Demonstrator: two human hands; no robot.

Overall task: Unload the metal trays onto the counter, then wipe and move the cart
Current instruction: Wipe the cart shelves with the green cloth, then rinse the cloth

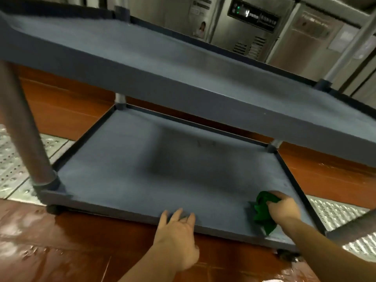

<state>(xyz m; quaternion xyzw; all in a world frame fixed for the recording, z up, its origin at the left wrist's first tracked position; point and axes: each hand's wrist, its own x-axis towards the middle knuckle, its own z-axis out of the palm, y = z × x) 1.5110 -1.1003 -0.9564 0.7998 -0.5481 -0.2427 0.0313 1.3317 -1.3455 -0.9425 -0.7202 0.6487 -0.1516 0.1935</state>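
Wiping the cart's lower shelf [173,169], we grip the green cloth [263,212] in our right hand [284,206], bracing the open left hand [177,231] on its front edge and should sweep overlapping strokes

So the cart [203,102] is a blue-grey plastic one, parked on a glossy, wet-looking red-brown tiled floor [61,241]. A strip of perforated metal grating [12,159] is set into the floor and shows on either side of it. Round metal posts [26,129] at the corners hold the upper shelf [183,64] over the lower shelf [122,169], and both have a raised rim. The lower one has a darker patch mid-shelf. A bunched green cloth [263,212] sits on it near the front right corner, gripped by the right hand [284,206]. The left hand [177,231] rests its straight fingers over the front rim.
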